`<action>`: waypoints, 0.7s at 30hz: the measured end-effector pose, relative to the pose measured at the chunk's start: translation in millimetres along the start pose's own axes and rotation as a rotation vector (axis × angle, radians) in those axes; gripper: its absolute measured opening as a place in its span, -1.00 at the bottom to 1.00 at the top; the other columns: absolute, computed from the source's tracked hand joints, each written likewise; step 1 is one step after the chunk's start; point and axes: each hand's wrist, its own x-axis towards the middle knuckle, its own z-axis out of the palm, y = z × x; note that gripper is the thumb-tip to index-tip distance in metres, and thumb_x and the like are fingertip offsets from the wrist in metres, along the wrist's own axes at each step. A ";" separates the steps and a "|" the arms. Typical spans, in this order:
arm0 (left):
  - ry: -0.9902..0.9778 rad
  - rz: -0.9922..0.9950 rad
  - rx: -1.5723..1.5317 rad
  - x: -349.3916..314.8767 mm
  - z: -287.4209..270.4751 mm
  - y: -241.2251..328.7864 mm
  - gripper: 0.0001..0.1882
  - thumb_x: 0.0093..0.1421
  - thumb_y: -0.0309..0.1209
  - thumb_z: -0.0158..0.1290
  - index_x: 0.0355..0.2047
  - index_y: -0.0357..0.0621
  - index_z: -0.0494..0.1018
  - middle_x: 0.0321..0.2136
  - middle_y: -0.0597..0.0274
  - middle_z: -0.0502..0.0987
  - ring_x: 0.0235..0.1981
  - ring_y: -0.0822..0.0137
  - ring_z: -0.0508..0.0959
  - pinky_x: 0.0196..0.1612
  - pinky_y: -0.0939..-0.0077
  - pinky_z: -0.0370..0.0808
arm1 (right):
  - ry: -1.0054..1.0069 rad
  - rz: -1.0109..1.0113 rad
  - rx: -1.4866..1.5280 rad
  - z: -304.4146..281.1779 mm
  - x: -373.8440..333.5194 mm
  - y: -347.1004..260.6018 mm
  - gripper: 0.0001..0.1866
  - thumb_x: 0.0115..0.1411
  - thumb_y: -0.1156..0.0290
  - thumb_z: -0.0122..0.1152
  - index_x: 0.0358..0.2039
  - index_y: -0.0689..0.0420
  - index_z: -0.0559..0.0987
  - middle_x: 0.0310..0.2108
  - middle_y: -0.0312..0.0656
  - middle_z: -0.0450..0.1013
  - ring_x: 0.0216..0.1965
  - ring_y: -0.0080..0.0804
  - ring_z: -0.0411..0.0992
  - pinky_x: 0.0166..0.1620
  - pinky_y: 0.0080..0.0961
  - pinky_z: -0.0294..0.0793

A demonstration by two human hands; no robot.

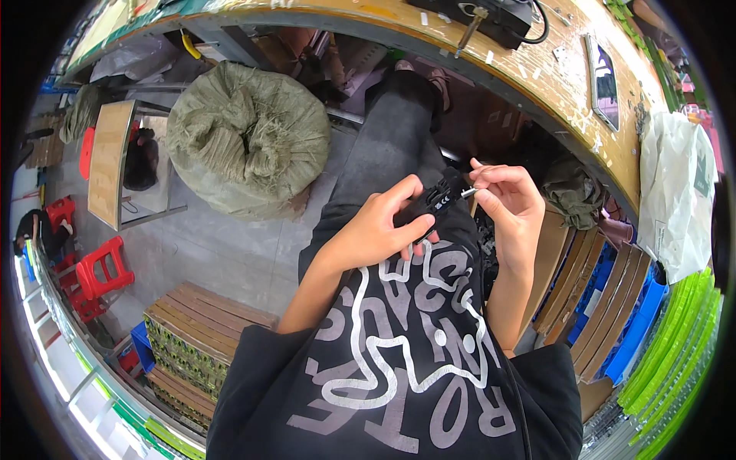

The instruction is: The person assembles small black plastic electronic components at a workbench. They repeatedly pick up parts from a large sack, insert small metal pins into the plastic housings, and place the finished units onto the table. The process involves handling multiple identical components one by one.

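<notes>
- From the head view, gripping a small black part (441, 199) in the left hand (377, 226), with thumb and fingers closed about its left side.
- Pinching a thin silver metal pin (468, 192) between the thumb and fingertips of the right hand (512, 198).
- Holding the pin right at the black part's right edge; cannot tell whether seated in it or only touching.
- Holding both pieces above the lap, over dark trousers (376, 153) and near the lower end of a black printed shirt (418, 360).
- Facing a worn wooden workbench (418, 27), littered with pale scraps and bearing a flat, dark-screened device (605, 84).
- Flanked on the left by a bulging grey-green sack (245, 142), a red stool (105, 268) and stacked brown slabs (203, 326).
- Flanked on the right by a white bag (676, 199), a blue crate (642, 326) next to upright brown panels (616, 307), and bright green strips (675, 353).
</notes>
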 end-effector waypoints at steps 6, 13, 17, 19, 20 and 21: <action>-0.060 -0.048 0.155 7.5 7.1 16.2 -0.83 0.06 -0.52 -0.07 -0.40 -0.23 0.15 -0.61 0.19 0.46 -0.69 0.55 0.42 -0.72 0.70 0.36 | 0.057 0.070 0.105 -5.7 4.0 2.0 -0.80 -0.08 0.75 0.08 -0.37 0.34 0.40 -0.40 -0.18 0.35 -0.28 -0.46 0.37 0.00 -0.41 0.28; -0.043 0.032 0.494 24.3 10.4 23.1 -0.83 0.02 -0.50 -0.05 -0.41 -0.24 0.18 -0.69 0.07 0.39 -0.70 0.24 0.42 -0.65 0.46 0.27 | 0.100 0.090 0.003 -17.7 5.9 -1.7 -0.80 -0.07 0.76 0.05 -0.40 0.30 0.36 -0.44 -0.20 0.34 -0.29 -0.44 0.39 0.00 -0.42 0.27; -0.049 0.020 0.569 35.2 11.3 24.8 -0.83 0.02 -0.50 -0.01 -0.46 -0.25 0.20 -0.70 0.15 0.41 -0.67 0.46 0.45 -0.64 0.58 0.27 | 0.126 0.124 -0.017 -23.3 9.5 0.1 -0.81 -0.07 0.76 0.05 -0.44 0.25 0.32 -0.45 -0.21 0.34 -0.31 -0.44 0.39 0.03 -0.39 0.23; -0.046 0.025 0.609 40.3 12.0 25.5 -0.82 0.02 -0.49 -0.01 -0.46 -0.25 0.20 -0.73 0.14 0.37 -0.69 0.42 0.43 -0.65 0.56 0.25 | 0.140 0.117 -0.008 -25.9 13.3 3.8 -0.80 -0.07 0.76 0.04 -0.45 0.24 0.30 -0.45 -0.20 0.34 -0.31 -0.43 0.40 0.03 -0.39 0.23; -0.046 0.027 0.635 43.0 12.5 27.4 -0.82 0.02 -0.49 -0.01 -0.46 -0.25 0.20 -0.74 0.14 0.36 -0.71 0.40 0.42 -0.65 0.55 0.24 | 0.148 0.114 -0.003 -27.0 14.7 5.7 -0.80 -0.07 0.77 0.04 -0.46 0.23 0.29 -0.44 -0.19 0.34 -0.31 -0.43 0.40 0.03 -0.38 0.22; -0.047 0.030 0.661 45.3 12.8 29.3 -0.82 0.01 -0.49 0.00 -0.46 -0.25 0.20 -0.74 0.13 0.35 -0.72 0.39 0.40 -0.66 0.54 0.23 | 0.158 0.102 -0.010 -27.7 15.0 8.6 -0.81 -0.06 0.76 0.04 -0.44 0.24 0.31 -0.44 -0.18 0.35 -0.32 -0.42 0.40 0.01 -0.41 0.24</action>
